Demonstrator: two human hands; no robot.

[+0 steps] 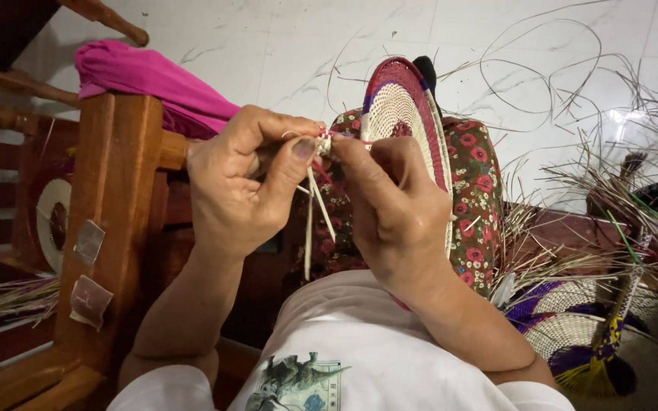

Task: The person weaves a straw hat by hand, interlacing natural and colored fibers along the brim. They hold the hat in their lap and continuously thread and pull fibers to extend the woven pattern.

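A round, coiled woven basket disc of pale straw with red and purple rim bands (405,114) stands on edge over the person's lap, resting against a knee clad in dark floral fabric (481,198), near the middle of the scene. Both hands meet at its near left rim. The left hand (241,183) is closed in a pinch, thumb pressed against forefinger on the pale straw strands (317,209) that trail downward from the rim. The right hand (390,205) is also closed, its fingertips nipping the red stitching strand right at the rim edge, touching the left thumb.

The disc looks light and fairly stiff where the coils are already bound, so it should bear handling by the rim; the loose strands appear thin, springy and easily kinked or split, and seem best held close to the working edge with fingertips, as both hands do.

To the left stands a brown wooden chair frame (112,213) with a magenta cloth (154,76) draped over it. To the near right lies another woven straw basket with purple patterning (573,327), and loose dry straw (618,205) is scattered over the white tiled floor (268,46) farther off.
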